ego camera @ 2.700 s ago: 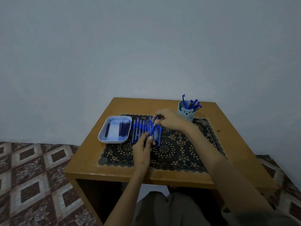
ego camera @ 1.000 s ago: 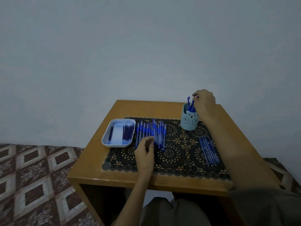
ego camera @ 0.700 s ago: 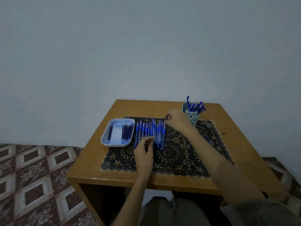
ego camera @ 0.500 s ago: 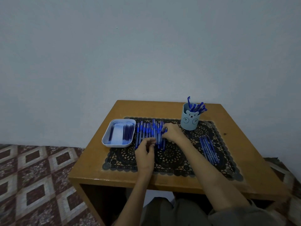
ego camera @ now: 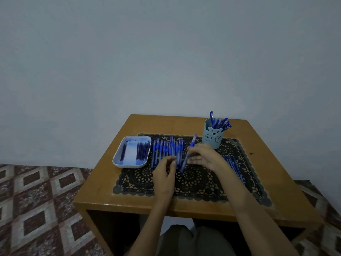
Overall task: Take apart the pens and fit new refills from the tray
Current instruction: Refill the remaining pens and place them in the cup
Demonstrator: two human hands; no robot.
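Pinching a tilted blue pen point(ego camera: 193, 143), the right hand point(ego camera: 205, 157) hovers just right of the loosely curled, empty left hand point(ego camera: 164, 174).

No writing, brand or number can be read anywhere; the pale blue cup point(ego camera: 212, 137) carries only a drawn bear face, and the pens point(ego camera: 166, 150) show nothing legible

The left forearm point(ego camera: 153, 218) and the right forearm point(ego camera: 249, 204) are seen uncovered from the wrists down to the lower edge of the view. The left grip point(ego camera: 164, 174) and the right grip point(ego camera: 204, 157) are bare hands. A dull grey-green, softly creased cloth garment point(ego camera: 188, 241) is worn over the lap; its cut cannot be told in the dim light.
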